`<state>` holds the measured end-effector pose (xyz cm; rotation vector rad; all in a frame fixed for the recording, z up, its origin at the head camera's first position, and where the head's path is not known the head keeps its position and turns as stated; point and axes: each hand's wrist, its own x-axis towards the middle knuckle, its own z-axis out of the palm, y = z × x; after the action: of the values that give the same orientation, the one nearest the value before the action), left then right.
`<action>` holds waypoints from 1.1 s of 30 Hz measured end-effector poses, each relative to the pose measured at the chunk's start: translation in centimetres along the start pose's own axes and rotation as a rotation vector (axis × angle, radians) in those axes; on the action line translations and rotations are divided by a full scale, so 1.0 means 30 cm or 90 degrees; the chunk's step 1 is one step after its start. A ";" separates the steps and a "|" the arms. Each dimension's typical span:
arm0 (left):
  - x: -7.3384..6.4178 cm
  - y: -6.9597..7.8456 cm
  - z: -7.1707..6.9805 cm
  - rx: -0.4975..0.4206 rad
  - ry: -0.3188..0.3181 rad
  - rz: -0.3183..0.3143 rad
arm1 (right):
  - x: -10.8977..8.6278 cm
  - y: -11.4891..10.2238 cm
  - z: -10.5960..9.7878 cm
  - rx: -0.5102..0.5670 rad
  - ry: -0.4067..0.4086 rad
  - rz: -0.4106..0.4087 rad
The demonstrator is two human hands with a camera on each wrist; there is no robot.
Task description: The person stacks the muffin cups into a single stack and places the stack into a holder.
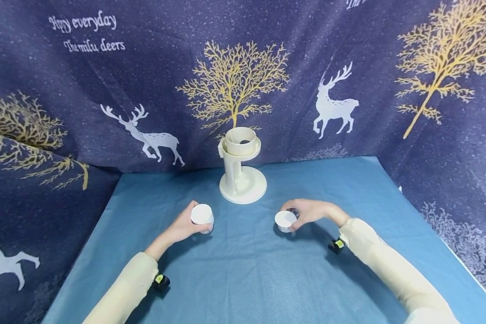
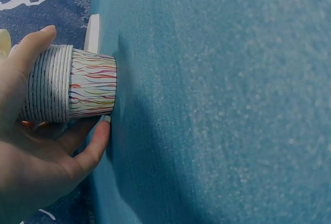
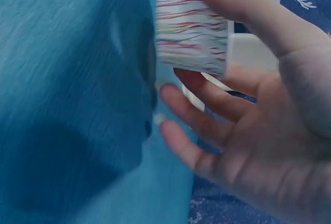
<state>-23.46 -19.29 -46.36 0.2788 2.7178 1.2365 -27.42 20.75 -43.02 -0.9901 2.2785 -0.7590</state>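
My left hand (image 1: 183,226) grips a stack of nested paper baking cups (image 2: 72,83) between thumb and fingers. Many rims show at one end, and the outermost cup has wavy coloured lines. The stack stands upright, its base close to the blue cloth. Across the table, my right hand (image 1: 309,210) pinches one paper baking cup (image 3: 191,32) with the same wavy print, thumb on one side and index finger on the other. Its other fingers are spread below. That cup's white mouth faces up in the head view.
Behind and between the hands stands a cream holder (image 1: 236,180) with a round base, a post and a ring. A cream cylinder (image 1: 240,140) sits in the ring. Blue cloth (image 1: 247,270) covers the table. A dark patterned curtain (image 1: 154,81) hangs behind it.
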 end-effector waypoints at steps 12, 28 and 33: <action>0.006 -0.013 -0.005 -0.018 -0.002 0.003 | 0.174 -0.151 0.002 -0.044 0.104 -0.074; 0.008 -0.005 -0.002 -0.060 -0.017 0.038 | 0.436 -0.408 0.003 -0.146 0.232 -0.209; -0.003 -0.005 -0.010 -0.112 -0.037 0.049 | 0.486 -0.465 0.029 -0.227 0.209 -0.137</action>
<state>-23.44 -19.61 -46.27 0.3937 2.5506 1.4539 -28.84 1.27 -37.85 -1.3761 2.6847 -0.6499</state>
